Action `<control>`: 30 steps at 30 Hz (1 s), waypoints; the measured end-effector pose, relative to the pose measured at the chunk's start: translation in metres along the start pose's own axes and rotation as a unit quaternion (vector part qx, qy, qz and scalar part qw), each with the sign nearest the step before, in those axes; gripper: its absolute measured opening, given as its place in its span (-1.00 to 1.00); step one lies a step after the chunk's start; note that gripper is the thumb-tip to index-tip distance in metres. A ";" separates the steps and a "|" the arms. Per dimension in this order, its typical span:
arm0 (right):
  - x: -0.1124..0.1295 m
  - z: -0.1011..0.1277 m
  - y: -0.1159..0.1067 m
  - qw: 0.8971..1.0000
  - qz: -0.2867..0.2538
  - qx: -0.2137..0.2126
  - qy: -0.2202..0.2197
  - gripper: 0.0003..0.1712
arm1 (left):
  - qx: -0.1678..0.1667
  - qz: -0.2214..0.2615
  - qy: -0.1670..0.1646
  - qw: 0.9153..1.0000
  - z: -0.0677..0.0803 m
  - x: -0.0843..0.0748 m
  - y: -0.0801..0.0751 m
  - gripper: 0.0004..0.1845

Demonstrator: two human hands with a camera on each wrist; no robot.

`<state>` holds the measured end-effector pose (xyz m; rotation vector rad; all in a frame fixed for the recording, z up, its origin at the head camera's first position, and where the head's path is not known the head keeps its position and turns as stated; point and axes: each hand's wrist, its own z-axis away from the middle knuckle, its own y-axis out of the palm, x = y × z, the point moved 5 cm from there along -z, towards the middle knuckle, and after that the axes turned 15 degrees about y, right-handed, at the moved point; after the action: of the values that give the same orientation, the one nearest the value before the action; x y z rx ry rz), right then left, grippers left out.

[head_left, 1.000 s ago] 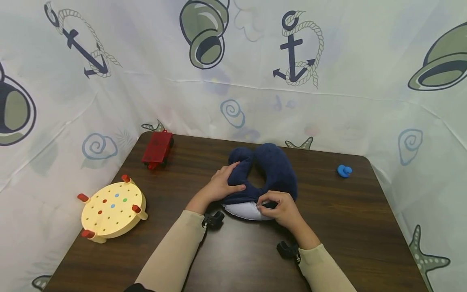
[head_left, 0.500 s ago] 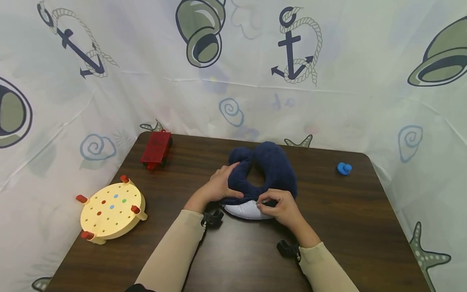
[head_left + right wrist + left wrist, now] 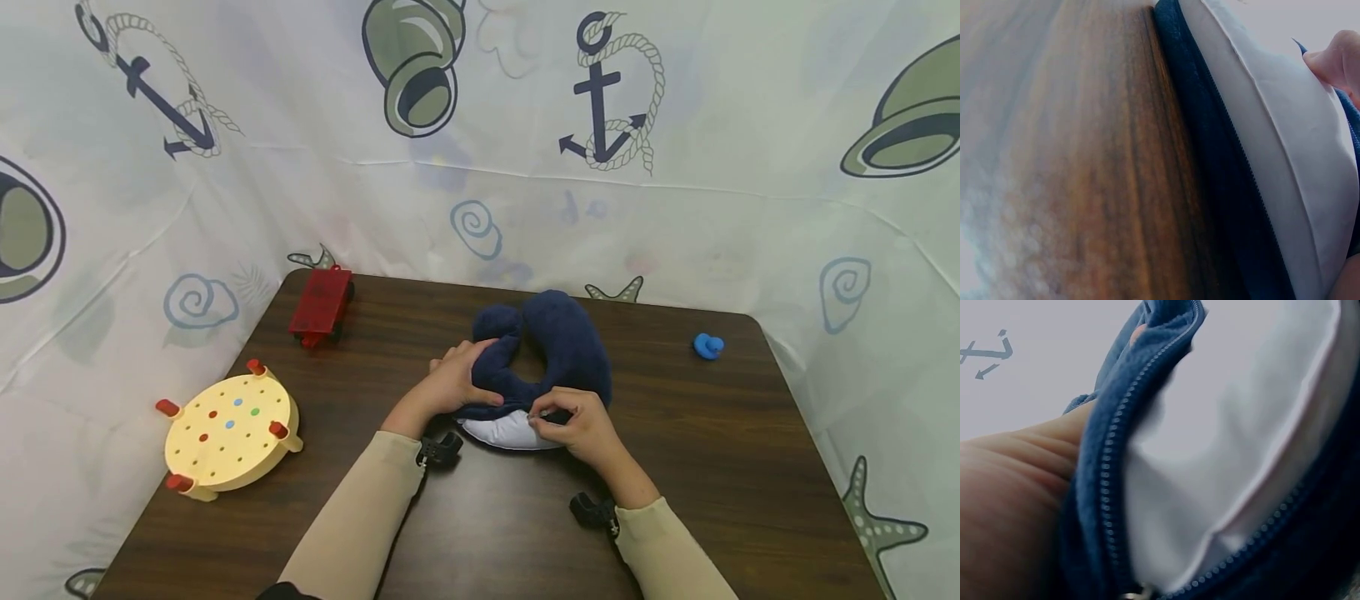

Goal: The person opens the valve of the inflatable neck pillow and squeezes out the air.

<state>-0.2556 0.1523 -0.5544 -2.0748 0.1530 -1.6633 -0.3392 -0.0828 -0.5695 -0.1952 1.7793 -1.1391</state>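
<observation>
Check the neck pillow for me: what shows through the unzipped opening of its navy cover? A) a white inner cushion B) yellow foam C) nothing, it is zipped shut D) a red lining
A: a white inner cushion bulges out of the navy cover between the open zipper teeth, just by the right hand.

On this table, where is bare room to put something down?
Bare wood lies between the neck pillow and the blue toy, also along the near table edge on the right. The left side is crowded by the peg board and red cart.
</observation>
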 end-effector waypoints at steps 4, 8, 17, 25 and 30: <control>0.000 0.001 0.000 1.000 0.000 0.002 -0.001 -0.78 | -0.002 -0.001 0.000 1.000 -0.001 0.000 0.001 0.19; 0.001 0.001 0.000 1.000 -0.002 0.005 0.003 -0.79 | -0.004 0.006 -0.002 1.000 -0.001 0.000 0.001 0.19; 0.000 0.000 -0.001 1.000 0.005 -0.005 -0.003 -0.74 | -0.005 -0.011 -0.014 1.000 -0.002 0.001 0.003 0.19; -0.001 -0.001 0.000 1.000 -0.008 -0.001 -0.004 -0.74 | 0.000 -0.023 -0.029 0.999 -0.002 -0.004 0.001 0.18; -0.004 -0.002 0.001 1.000 -0.012 0.001 0.001 -0.75 | -0.001 -0.028 -0.030 0.999 -0.002 -0.003 0.003 0.17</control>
<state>-0.2583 0.1528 -0.5579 -2.0813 0.1278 -1.6780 -0.3382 -0.0783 -0.5693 -0.2788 1.7325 -1.1582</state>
